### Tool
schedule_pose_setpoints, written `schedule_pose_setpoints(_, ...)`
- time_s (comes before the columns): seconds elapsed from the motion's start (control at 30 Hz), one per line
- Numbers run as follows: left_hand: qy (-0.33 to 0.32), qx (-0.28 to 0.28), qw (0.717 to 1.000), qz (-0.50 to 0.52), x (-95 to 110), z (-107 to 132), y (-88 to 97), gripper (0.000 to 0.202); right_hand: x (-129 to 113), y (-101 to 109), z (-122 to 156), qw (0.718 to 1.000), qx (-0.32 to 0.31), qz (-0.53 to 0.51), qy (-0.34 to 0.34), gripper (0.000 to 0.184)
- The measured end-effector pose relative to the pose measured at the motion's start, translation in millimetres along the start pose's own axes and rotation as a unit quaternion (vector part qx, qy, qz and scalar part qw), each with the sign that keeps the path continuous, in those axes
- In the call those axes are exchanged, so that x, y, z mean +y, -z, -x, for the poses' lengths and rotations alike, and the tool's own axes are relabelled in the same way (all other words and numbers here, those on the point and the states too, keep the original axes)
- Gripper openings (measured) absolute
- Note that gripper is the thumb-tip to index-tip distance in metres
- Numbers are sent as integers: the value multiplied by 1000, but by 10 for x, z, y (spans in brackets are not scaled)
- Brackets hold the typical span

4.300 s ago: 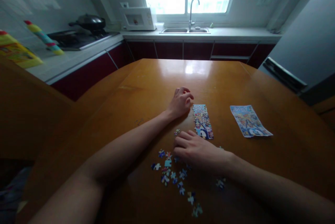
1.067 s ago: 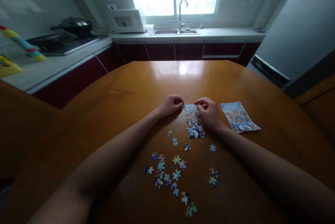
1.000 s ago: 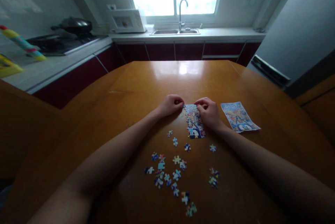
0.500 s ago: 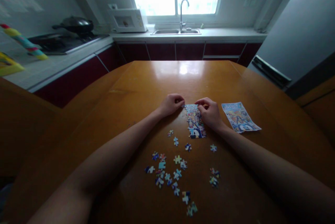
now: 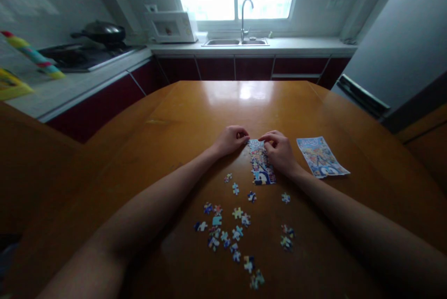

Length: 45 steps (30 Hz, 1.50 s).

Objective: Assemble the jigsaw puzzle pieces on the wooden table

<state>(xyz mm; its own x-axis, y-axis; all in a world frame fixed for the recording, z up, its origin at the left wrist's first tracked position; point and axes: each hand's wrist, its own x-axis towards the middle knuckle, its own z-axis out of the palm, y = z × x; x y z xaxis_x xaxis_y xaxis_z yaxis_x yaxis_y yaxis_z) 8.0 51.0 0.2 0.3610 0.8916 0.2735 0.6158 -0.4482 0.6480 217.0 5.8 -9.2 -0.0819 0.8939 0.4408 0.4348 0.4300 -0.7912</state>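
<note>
A partly joined jigsaw puzzle (image 5: 262,165) lies on the wooden table, a tall strip with a ragged left side. My left hand (image 5: 232,141) is closed in a pinch at its upper left corner, on a small puzzle piece mostly hidden by the fingertips. Curled over the upper right edge, my right hand (image 5: 280,152) grips the joined puzzle with thumb and forefinger. Several loose pieces lie nearer to me, among them a yellowish piece (image 5: 237,213), a light blue piece (image 5: 217,220) and a dark blue and white piece (image 5: 252,196).
A creased picture sheet (image 5: 321,157) lies right of my right hand. More pieces (image 5: 286,242) sit at the lower right of the table (image 5: 195,112). Beyond are a counter with a sink (image 5: 223,43), a microwave (image 5: 171,27), and a stove with a lidded pan (image 5: 101,33).
My left hand has shifted slightly right, closer against the puzzle's upper left corner. My right hand's fingers have moved a little left along the top edge. The loose pieces lie as before.
</note>
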Motion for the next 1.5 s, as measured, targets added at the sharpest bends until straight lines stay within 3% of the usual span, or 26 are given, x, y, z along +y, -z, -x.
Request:
schedule_pose_setpoints(0.23,8,-9,1000,12,-41,-34,-21,14,22,-3,-1,1000,2,4,0,24)
schedule_pose_setpoints(0.53,22,45,998,38,-51,-38,-40,17,-7,12,-5,1000,4,-2,-6,23)
schedule_pose_setpoints(0.83,12,5,1000,25,-47,-18,-33,29,-14,12,-10,1000,4,-3,-7,23)
schedule_pose_setpoints(1.0,9,-16,1000,20,-22,-33,-36,24,-16,13,-14,1000,5,-3,-5,23)
schedule_pose_setpoints(1.5,-16,1,1000,-4,-38,-24,-48,17,-27,20,-10,1000,-1,-1,-10,22)
